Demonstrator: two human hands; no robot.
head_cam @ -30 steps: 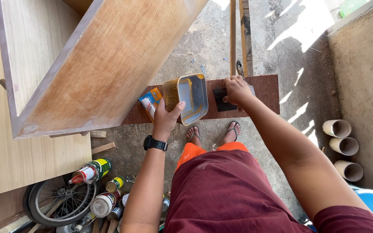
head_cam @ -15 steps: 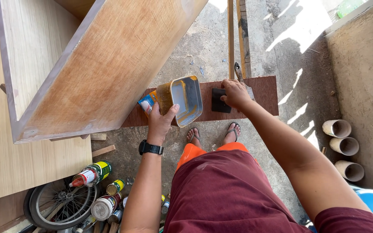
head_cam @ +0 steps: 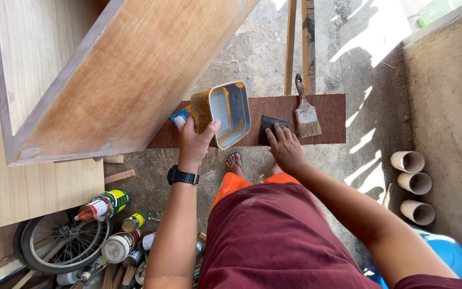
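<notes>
Tin (head_cam: 225, 113), rectangular, yellow outside and grey inside, tilts in the left fingers (head_cam: 209, 128); right fingers (head_cam: 282, 134) lie flat, released, on a dark pad (head_cam: 269, 127) beside a brush (head_cam: 306, 115); brown board (head_cam: 332, 109), concrete floor (head_cam: 364, 59).

A: Which packages lie by the left hand (head_cam: 194, 143)?

B: It grips a yellow rectangular tin (head_cam: 223, 113) with a blue-and-white label (head_cam: 179, 116). Below its wrist lie a bottle (head_cam: 101, 205) banded white, red, green and yellow, a small yellow-green can (head_cam: 133, 221) and a white-capped can (head_cam: 117, 246).
</notes>
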